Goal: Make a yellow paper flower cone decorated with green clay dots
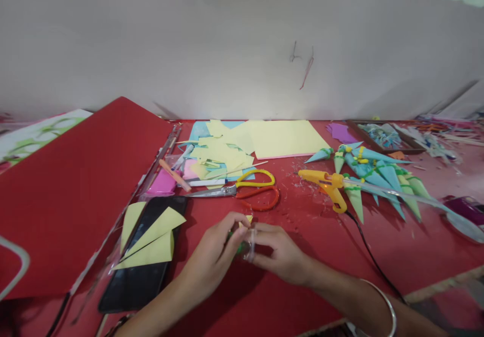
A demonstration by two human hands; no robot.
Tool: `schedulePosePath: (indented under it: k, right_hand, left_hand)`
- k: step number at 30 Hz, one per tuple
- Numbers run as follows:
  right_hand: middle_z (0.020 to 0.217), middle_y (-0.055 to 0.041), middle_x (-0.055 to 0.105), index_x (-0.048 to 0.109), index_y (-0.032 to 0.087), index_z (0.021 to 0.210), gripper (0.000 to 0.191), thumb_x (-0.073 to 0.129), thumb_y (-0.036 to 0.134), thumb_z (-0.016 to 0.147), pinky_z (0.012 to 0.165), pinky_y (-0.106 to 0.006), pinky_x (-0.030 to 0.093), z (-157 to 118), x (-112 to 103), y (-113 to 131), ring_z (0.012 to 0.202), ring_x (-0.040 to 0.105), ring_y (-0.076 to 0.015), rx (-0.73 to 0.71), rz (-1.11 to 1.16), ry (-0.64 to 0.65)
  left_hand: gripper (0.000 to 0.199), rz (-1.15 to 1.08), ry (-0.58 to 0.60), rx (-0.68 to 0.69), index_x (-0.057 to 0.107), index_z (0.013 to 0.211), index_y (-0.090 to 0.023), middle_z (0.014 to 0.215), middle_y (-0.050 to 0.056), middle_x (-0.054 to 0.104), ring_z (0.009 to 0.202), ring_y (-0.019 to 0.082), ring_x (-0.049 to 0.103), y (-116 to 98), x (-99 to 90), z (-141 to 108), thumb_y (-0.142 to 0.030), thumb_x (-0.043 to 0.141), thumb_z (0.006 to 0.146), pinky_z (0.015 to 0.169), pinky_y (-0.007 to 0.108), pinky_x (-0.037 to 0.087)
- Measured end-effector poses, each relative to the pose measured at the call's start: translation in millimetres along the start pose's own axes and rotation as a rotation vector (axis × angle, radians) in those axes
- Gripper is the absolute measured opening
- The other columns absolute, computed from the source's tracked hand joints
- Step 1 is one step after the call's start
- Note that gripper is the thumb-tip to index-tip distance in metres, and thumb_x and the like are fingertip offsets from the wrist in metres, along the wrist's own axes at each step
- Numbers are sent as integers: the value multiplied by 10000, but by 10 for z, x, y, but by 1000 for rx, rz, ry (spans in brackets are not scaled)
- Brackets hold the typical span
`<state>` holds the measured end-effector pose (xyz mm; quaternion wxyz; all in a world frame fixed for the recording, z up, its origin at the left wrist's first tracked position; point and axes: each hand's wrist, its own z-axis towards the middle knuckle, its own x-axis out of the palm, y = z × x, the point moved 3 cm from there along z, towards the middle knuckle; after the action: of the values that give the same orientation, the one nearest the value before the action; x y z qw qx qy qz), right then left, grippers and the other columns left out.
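As both forearms angle inward in the head view, left hand point(222, 239) pinches a small yellow piece point(248, 219) between thumb and fingers; right hand point(282, 251), fingers bent, touches clear plastic point(251, 246) beside it, closure unclear. Below, red tabletop point(295, 301): scissors point(242, 190), yellow glue gun point(328, 185), paper cones point(381, 176). Pale wall point(212, 50) behind.

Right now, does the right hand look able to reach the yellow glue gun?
Probably yes: the yellow glue gun lies farther forward and to the right, and no large object shows between it and the right hand. That hand seems busy with a small clear item, though.
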<state>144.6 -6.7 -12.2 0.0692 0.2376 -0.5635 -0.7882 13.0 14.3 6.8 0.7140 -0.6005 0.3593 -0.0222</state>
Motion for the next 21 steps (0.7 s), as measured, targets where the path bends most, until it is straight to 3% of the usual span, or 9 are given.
schedulePosePath:
  k: [3, 6, 11, 17, 21]
  right_hand:
    - [988, -56, 624, 624, 201, 1007, 220, 541, 243, 808, 819, -257, 414, 2, 8, 28, 909, 559, -154, -27, 42, -8]
    - [916, -53, 624, 636, 180, 944, 215, 556, 315, 796, 808, -270, 422, 2, 44, 0, 875, 560, -157, 35, 225, -2]
    - [814, -27, 569, 613, 158, 912, 252, 523, 369, 809, 685, -235, 452, -15, 146, -78, 717, 533, -114, 160, 460, 150]
    - [823, -36, 597, 601, 157, 844, 154, 509, 277, 816, 756, -252, 422, 12, 98, 9, 787, 539, -138, 64, 191, 200]
    - [753, -24, 578, 573, 156, 789, 127, 463, 212, 819, 688, -218, 435, -4, 114, 26, 705, 536, -117, 61, 147, 282]
  left_hand:
    - [154, -155, -130, -65, 472, 835, -204, 705, -27, 492, 624, 106, 479, -3, -21, 1, -293, 351, 870, 560, 185, 387]
    - [128, -290, -184, -114, 448, 839, -206, 662, -45, 431, 538, 89, 419, 6, -20, 6, -323, 397, 845, 475, 172, 357]
    - [113, -192, -275, -71, 460, 778, -196, 648, -41, 445, 548, 91, 430, 18, -41, 16, -287, 418, 828, 509, 180, 373]
    - [141, 18, -235, 14, 479, 784, -201, 668, -27, 522, 593, 111, 498, -11, -38, 12, -247, 362, 850, 565, 195, 402]
    - [147, 120, -160, 117, 487, 821, -213, 711, -27, 557, 637, 107, 530, -28, -14, -10, -204, 346, 862, 600, 181, 407]
